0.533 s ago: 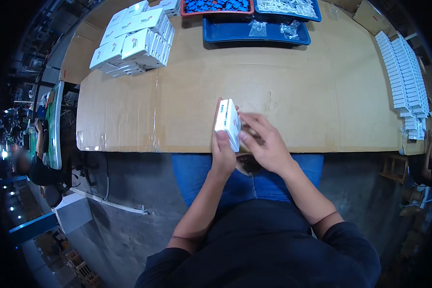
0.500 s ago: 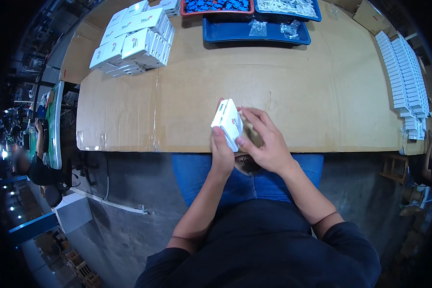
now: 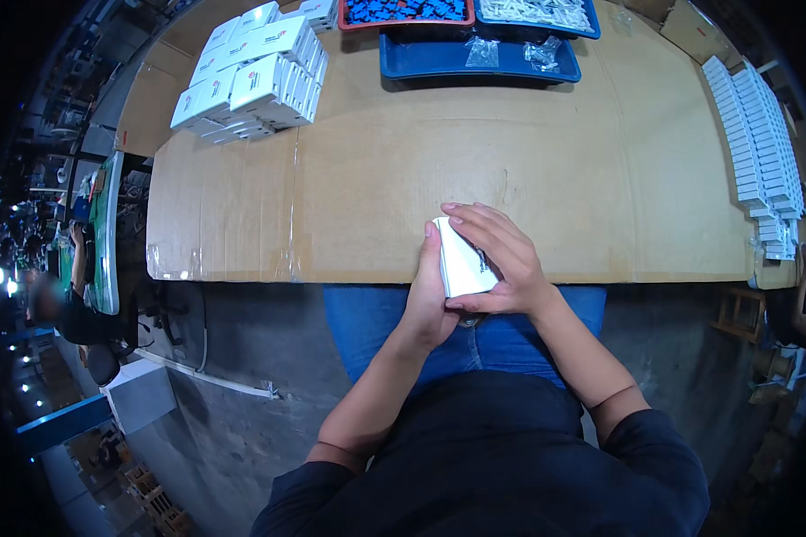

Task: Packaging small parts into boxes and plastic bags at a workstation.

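A small white box (image 3: 462, 267) with dark print is between my two hands, just above the near edge of the table. My left hand (image 3: 428, 300) grips its left side, the thumb lying up along that edge. Around the right side and far end curls my right hand (image 3: 513, 267), its fingers over the top and its thumb at the near end. The fingers cover part of the printed face, and the underside of the box is hidden.
Similar white boxes (image 3: 258, 82) are piled at the back left of the cardboard-covered table (image 3: 403, 161). A blue tray (image 3: 412, 67) with clear plastic bags stands at the back, below bins of blue and white pieces. Stacked white boxes (image 3: 752, 152) line the right edge. Someone sits far left.
The white box has turned and come slightly right and nearer to me. My right hand, earlier loosely beside it with fingers apart, now wraps its right side.
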`<state>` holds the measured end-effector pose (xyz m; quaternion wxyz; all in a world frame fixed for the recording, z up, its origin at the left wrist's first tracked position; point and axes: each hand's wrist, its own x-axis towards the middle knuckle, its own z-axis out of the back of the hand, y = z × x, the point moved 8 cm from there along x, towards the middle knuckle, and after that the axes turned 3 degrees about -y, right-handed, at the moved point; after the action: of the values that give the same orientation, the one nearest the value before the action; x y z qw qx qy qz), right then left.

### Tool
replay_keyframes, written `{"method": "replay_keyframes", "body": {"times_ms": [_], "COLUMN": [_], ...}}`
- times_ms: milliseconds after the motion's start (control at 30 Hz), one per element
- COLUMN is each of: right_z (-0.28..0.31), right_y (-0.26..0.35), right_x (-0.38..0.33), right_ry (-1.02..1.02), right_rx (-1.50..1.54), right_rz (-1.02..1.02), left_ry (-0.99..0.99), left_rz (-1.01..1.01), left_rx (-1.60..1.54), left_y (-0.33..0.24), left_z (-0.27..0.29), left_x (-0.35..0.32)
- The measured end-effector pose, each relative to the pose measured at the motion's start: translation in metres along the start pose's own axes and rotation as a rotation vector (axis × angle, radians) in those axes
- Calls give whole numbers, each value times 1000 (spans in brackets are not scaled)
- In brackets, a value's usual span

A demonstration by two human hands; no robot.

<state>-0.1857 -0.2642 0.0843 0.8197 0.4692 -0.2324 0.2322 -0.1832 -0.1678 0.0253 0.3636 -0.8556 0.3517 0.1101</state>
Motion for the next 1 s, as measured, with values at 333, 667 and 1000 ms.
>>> {"method": "replay_keyframes", "body": {"times_ms": [333, 667, 1000], "right_z": [-6, -15, -15], "right_y": [-25, -25, -7], "right_x": [-22, -22, -26], "right_ry": [-229, -31, -52], "right_rx": [398, 427, 4], "right_rz": [-270, -432, -86], "left_ry": [59, -144, -284], "left_rz": [-64, -511, -417], "left_rx": [195, 468, 465], "left_y": [5, -30, -17], "left_z": [2, 27, 41], "left_x": [4, 2, 3]}}
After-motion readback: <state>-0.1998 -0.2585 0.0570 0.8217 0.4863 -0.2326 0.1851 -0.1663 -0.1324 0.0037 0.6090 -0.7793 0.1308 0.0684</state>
